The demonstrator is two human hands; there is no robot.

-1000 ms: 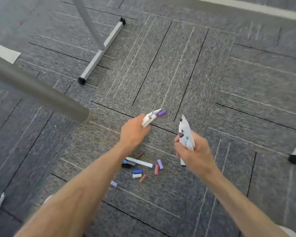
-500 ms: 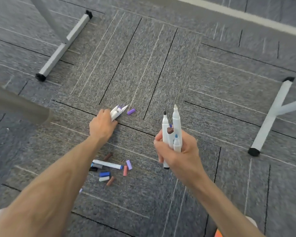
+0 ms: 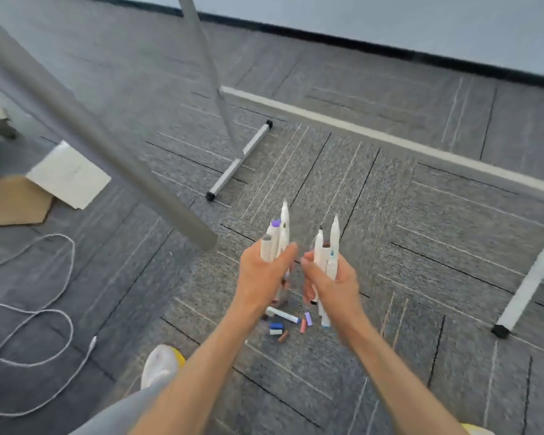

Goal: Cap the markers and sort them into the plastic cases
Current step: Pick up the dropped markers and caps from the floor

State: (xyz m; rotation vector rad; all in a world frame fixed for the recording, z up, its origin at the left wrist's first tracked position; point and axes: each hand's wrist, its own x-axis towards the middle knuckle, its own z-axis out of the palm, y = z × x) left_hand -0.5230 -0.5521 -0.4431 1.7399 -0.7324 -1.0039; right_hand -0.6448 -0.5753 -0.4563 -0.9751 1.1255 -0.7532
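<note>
My left hand (image 3: 264, 274) grips a bundle of white markers (image 3: 277, 237) held upright, one with a purple end. My right hand (image 3: 330, 284) grips a second bundle of white markers (image 3: 327, 249), tips up, close beside the left hand. Both hands are raised above the grey carpet. Below them on the floor lie one white marker with a blue end (image 3: 282, 314) and several loose caps (image 3: 305, 323) in purple, pink, blue, white and brown. No plastic case is in view.
A thick grey table leg (image 3: 85, 127) slants across the left. White frame feet stand at the middle back (image 3: 237, 161) and right (image 3: 528, 284). A white cable (image 3: 44, 315) loops at left, with cardboard and a white box (image 3: 66, 175) beyond. My shoe (image 3: 161, 365) is beside the caps.
My left hand has lifted off the carpet with its markers and come up beside my right hand. The view has swung up and back, showing the wall and cable.
</note>
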